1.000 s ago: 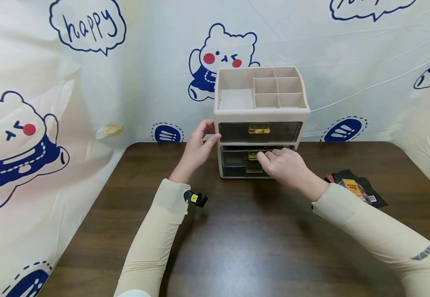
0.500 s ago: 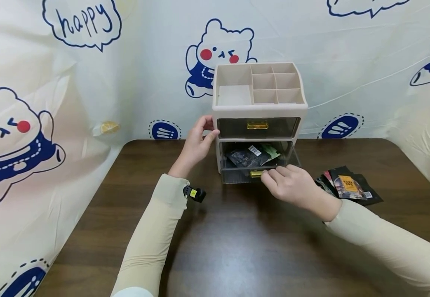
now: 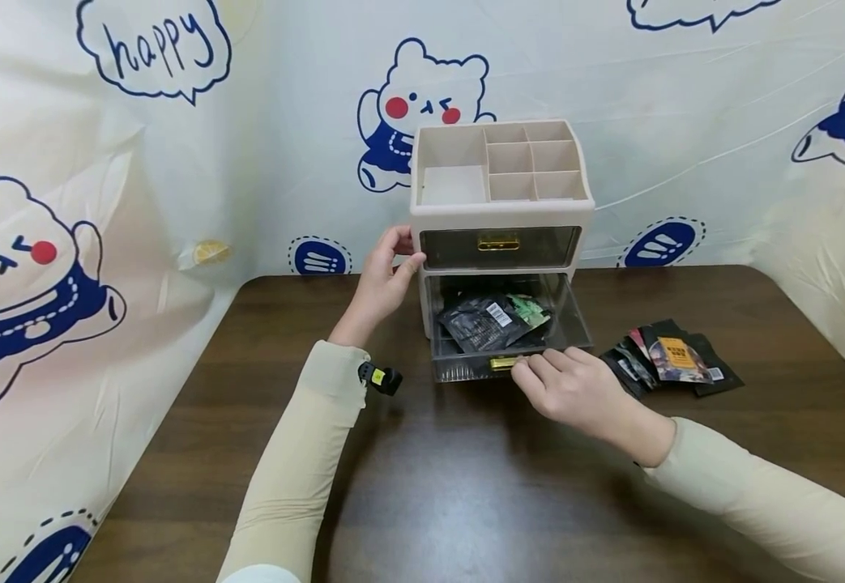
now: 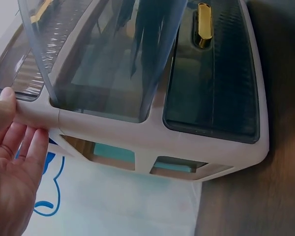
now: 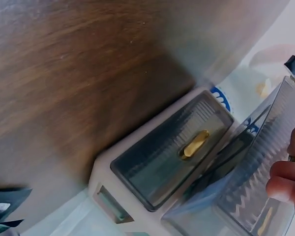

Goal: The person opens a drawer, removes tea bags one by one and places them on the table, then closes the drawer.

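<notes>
A cream desktop drawer organizer (image 3: pixel 502 215) stands at the back of the table, with its clear middle drawer (image 3: pixel 458 368) pulled well out. My right hand (image 3: pixel 575 393) holds that drawer by its gold handle (image 3: pixel 502 363); in the right wrist view the fingertips (image 5: pixel 280 189) curl at the handle. Inside the drawer lie dark sachets (image 3: pixel 482 321), one with a white barcode label, and a green one. My left hand (image 3: pixel 381 283) grips the organizer's left side beside the top drawer (image 3: pixel 451 251). In the left wrist view its thumb lies on the front edge and its fingers along the side wall.
Several more dark sachets (image 3: pixel 673 356), one with an orange label, lie in a pile on the brown table (image 3: pixel 422 494) right of the organizer. A bottom drawer (image 4: pixel 214 73) sits closed beneath the pulled one. A patterned cloth (image 3: pixel 305 121) hangs right behind the table.
My right hand has pulled the middle drawer out toward me, bringing the sachets inside into view. My left hand has kept its hold on the organizer's side.
</notes>
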